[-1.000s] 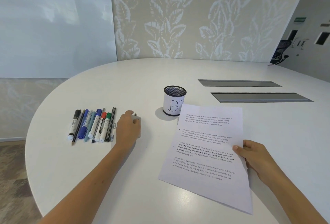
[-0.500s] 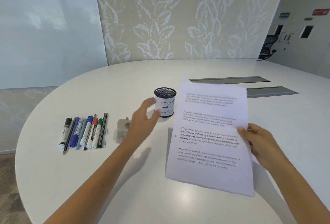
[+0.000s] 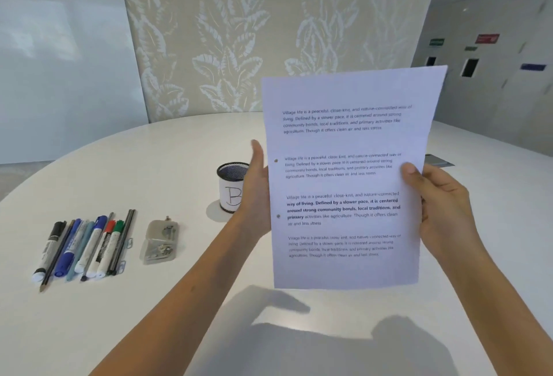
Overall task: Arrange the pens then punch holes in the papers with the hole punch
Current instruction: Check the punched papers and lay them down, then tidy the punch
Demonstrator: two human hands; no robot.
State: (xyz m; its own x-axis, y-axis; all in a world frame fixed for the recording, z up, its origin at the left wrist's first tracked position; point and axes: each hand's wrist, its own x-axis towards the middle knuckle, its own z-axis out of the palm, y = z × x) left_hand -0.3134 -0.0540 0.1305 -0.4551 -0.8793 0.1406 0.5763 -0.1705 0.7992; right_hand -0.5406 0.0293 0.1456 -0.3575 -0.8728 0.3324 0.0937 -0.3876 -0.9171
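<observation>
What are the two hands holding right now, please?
Left hand: at the left edge of the papers; grip cannot be told.
Right hand: closed on the papers' right edge.

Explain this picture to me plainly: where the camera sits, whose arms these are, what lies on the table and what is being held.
No machine here: a person wears a camera on the head, looking down at their own arms. The right hand grips the printed papers upright above the white table; the left hand meets their left edge. Two punched holes already show there. On the table lie a row of pens, a metal hole punch beside them, and a mesh cup marked B.
</observation>
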